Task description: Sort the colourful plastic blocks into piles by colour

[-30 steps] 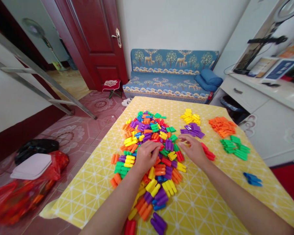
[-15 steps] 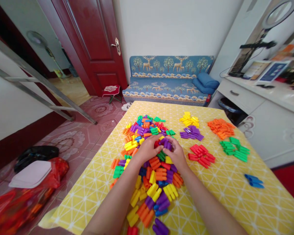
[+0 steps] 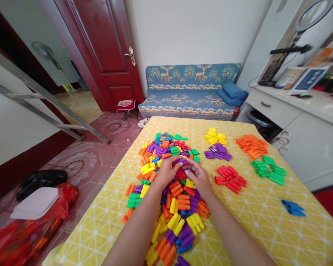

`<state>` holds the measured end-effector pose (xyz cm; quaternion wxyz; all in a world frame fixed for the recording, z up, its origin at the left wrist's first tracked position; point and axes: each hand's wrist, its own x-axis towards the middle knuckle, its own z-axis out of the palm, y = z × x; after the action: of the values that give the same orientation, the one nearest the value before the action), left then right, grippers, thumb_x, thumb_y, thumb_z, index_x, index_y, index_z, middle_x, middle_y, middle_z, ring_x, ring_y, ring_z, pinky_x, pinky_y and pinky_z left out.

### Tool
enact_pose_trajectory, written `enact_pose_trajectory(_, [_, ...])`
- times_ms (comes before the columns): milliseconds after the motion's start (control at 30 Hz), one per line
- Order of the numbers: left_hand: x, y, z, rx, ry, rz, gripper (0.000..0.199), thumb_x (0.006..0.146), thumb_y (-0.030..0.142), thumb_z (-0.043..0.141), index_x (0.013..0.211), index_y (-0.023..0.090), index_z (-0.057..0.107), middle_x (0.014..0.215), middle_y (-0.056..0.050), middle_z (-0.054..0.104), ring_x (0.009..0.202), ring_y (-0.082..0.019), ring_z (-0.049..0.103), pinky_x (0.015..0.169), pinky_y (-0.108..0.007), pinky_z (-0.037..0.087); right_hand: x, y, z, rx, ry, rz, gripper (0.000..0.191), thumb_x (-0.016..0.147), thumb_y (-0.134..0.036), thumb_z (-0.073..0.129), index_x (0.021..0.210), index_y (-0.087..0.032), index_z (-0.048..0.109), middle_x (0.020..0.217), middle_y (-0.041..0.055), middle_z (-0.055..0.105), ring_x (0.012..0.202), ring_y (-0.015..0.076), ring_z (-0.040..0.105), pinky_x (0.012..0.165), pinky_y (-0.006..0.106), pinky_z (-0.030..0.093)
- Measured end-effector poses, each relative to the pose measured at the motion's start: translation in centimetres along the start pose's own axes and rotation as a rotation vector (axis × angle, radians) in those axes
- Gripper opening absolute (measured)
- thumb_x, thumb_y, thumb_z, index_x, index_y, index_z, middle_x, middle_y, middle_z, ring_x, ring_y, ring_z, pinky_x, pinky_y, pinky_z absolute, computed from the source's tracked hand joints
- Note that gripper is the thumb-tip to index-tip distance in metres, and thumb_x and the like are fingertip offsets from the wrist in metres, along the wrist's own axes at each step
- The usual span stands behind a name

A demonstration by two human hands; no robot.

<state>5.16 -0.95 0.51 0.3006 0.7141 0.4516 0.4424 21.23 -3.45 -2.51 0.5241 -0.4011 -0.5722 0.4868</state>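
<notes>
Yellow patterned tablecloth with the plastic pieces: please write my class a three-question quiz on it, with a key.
1. True or false: the blue group holds fewer pieces than the orange group.
2. Which sorted colour group lies nearest the deer-patterned sofa?
3. Fill in: the left hand and right hand are both over the ____.

Key: 1. True. 2. The yellow group. 3. Mixed-colour pile.

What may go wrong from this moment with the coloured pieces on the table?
The left hand and right hand are close together over the loose mixed heap, so they might knock part of it aside. The yellow pile and purple pile lie very near each other; a nudge might mix them.
</notes>
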Motion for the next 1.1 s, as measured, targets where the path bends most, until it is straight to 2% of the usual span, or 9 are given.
enact_pose_trajectory(133, [-0.3, 0.4, -0.2, -0.051, -0.036, -0.016, 0.019, 0.081, 0.019, 0.065, 0.099, 0.015, 0.071, 0.092, -0.006, 0.074, 0.082, -0.019, 0.069, 0.076, -0.03, 0.055, 0.0, 0.1, 0.0, -0.013, 0.05, -0.025, 0.032, 0.081, -0.037, 0.063, 0.11, -0.024, 0.061, 0.104, 0.0039, 0.068, 0.098, 0.0205, 0.063, 0.091, 0.038, 0.049])
enact_pose_trajectory(300, [-0.6, 0.5, -0.4, 0.004, -0.091, 0.049, 0.019, 0.078, 0.022, 0.07, 0.096, 0.016, 0.072, 0.095, -0.007, 0.074, 0.089, -0.021, 0.068, 0.085, -0.034, 0.054, 0.1, 0.2, -0.3, -0.156, 0.179, -0.036, 0.02, 0.079, -0.039, 0.064, 0.089, -0.021, 0.064, 0.087, 0.0031, 0.068, 0.085, 0.0206, 0.063, 0.082, 0.036, 0.05])
enact_pose_trajectory(433, [-0.6, 0.0, -0.2, 0.003, -0.058, 0.027, 0.027, 0.077, 0.019, 0.07, 0.105, 0.017, 0.07, 0.1, -0.008, 0.074, 0.088, -0.02, 0.069, 0.085, -0.035, 0.055, -0.1, -0.3, -0.2, -0.265, 0.285, -0.113, 0.018, 0.081, -0.037, 0.061, 0.089, -0.022, 0.065, 0.089, 0.0035, 0.068, 0.089, 0.0212, 0.062, 0.083, 0.036, 0.05])
enact_pose_trajectory(533, [-0.6, -0.2, 0.0, -0.032, -0.079, 0.018, 0.023, 0.079, 0.016, 0.066, 0.102, 0.015, 0.07, 0.094, -0.008, 0.074, 0.083, -0.019, 0.07, 0.08, -0.033, 0.057, -0.1, -0.3, -0.7, -0.262, 0.39, -0.151, 0.018, 0.082, -0.037, 0.06, 0.091, -0.021, 0.064, 0.088, 0.0045, 0.067, 0.086, 0.0205, 0.062, 0.081, 0.036, 0.051])
enact_pose_trajectory(600, [-0.6, -0.2, 0.0, -0.032, -0.09, 0.024, 0.018, 0.08, 0.016, 0.064, 0.097, 0.015, 0.071, 0.092, -0.008, 0.074, 0.082, -0.018, 0.07, 0.079, -0.032, 0.057, 0.6, -0.2, -2.1, -0.215, 0.457, -0.158, 0.02, 0.082, -0.037, 0.06, 0.093, -0.02, 0.062, 0.086, 0.0049, 0.067, 0.08, 0.0194, 0.063, 0.076, 0.035, 0.053])
enact_pose_trajectory(700, [-0.7, -0.2, -0.1, 0.001, -0.091, 0.037, 0.016, 0.081, 0.018, 0.064, 0.095, 0.016, 0.072, 0.092, -0.007, 0.073, 0.082, -0.018, 0.069, 0.078, -0.031, 0.056, 3.0, 0.0, -5.9, -0.233, 0.562, -0.143, 0.026, 0.079, -0.038, 0.061, 0.095, -0.018, 0.061, 0.085, 0.0055, 0.067, 0.073, 0.0185, 0.065, 0.07, 0.035, 0.054])
enact_pose_trajectory(900, [-0.6, 0.0, -0.2, 0.053, -0.094, 0.05, 0.016, 0.082, 0.016, 0.062, 0.094, 0.017, 0.072, 0.092, -0.006, 0.073, 0.084, -0.017, 0.068, 0.079, -0.03, 0.054, 8.6, 0.6, -14.0, -0.768, 0.591, -0.094, 0.019, 0.069, -0.031, 0.058, 0.078, -0.016, 0.065, 0.075, 0.008, 0.07, 0.068, 0.0209, 0.064, 0.073, 0.037, 0.052])
enact_pose_trajectory(1000, [-0.6, 0.1, -0.3, 0.068, -0.095, 0.055, 0.015, 0.082, 0.016, 0.061, 0.093, 0.017, 0.072, 0.092, -0.006, 0.073, 0.085, -0.018, 0.067, 0.08, -0.03, 0.053, 9.7, 0.9, -15.4, -0.906, 0.511, -0.084, 0.018, 0.069, -0.028, 0.055, 0.073, -0.016, 0.068, 0.073, 0.0082, 0.07, 0.069, 0.0219, 0.064, 0.076, 0.038, 0.051])
enact_pose_trajectory(1100, [-0.7, 0.1, -0.3, 0.071, -0.09, 0.057, 0.015, 0.083, 0.016, 0.061, 0.093, 0.017, 0.072, 0.093, -0.006, 0.073, 0.085, -0.018, 0.067, 0.08, -0.03, 0.053, 9.6, 0.9, -15.4, -0.958, 0.47, -0.119, 0.023, 0.071, -0.025, 0.052, 0.08, -0.015, 0.071, 0.081, 0.0106, 0.07, 0.077, 0.0235, 0.064, 0.081, 0.04, 0.05])
